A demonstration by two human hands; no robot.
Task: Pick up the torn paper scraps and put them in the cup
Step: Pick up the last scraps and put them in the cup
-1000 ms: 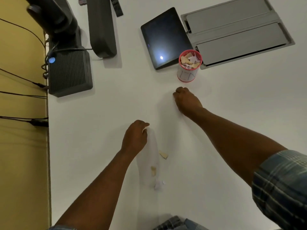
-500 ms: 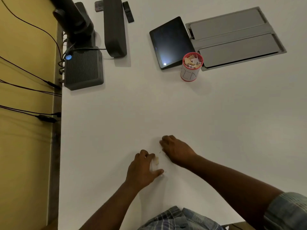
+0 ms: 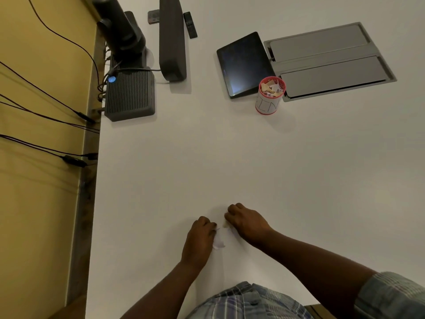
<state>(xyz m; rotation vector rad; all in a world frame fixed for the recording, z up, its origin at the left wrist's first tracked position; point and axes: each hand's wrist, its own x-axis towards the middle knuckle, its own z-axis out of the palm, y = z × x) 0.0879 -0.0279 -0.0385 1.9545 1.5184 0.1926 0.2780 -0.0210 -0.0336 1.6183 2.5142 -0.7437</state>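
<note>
A red-rimmed white cup (image 3: 269, 104) stands at the far middle of the white table (image 3: 299, 180), heaped with tan and white paper scraps (image 3: 272, 86). Near the front edge, both my hands rest on the table close together. My left hand (image 3: 199, 240) is curled with white paper scraps (image 3: 219, 243) at its fingertips. My right hand (image 3: 247, 221) is curled too, with a small tan scrap (image 3: 225, 225) at its fingertips. Whether either scrap is pinched or only touched is unclear.
A dark tablet (image 3: 243, 63) leans just left of the cup, beside a grey recessed cable hatch (image 3: 328, 58). A ribbed dark box (image 3: 130, 94), a speaker bar (image 3: 172, 38) and cables sit at the far left edge.
My right hand came back from near the cup to the near edge. Both hands closed in on the scraps, and the view shifted so the cup looks farther away.
</note>
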